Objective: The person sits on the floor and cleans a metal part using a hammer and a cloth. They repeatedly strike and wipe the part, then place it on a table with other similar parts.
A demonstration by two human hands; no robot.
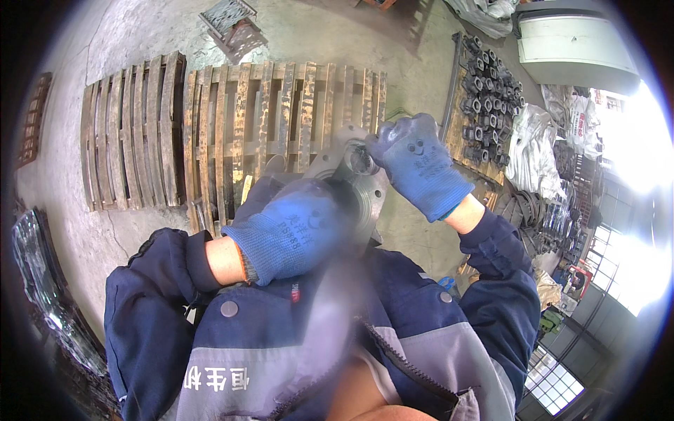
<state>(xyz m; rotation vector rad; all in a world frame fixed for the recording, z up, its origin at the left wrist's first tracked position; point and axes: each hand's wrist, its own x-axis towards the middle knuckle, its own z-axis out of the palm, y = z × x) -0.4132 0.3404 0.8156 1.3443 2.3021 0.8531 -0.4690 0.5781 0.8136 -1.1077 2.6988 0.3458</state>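
In front of my chest is a grey metal flanged casting (372, 205), with bolt holes in its plate and a round port facing up. My left hand (289, 228), in a blue work glove with dark-coated fingers, grips its left side; the fingertips are partly hidden and blurred. Close to the port's right rim is my right hand (415, 160), gloved alike, its fingers curled together. Whatever those fingers pinch, if anything, is hidden.
Beyond my hands, wooden pallets (277, 105) lie on the concrete floor. At the right, several dark metal fittings (484, 98) stand in rows on another pallet, with white sacks (533, 151) beside them. A white container (579, 49) stands at the far right.
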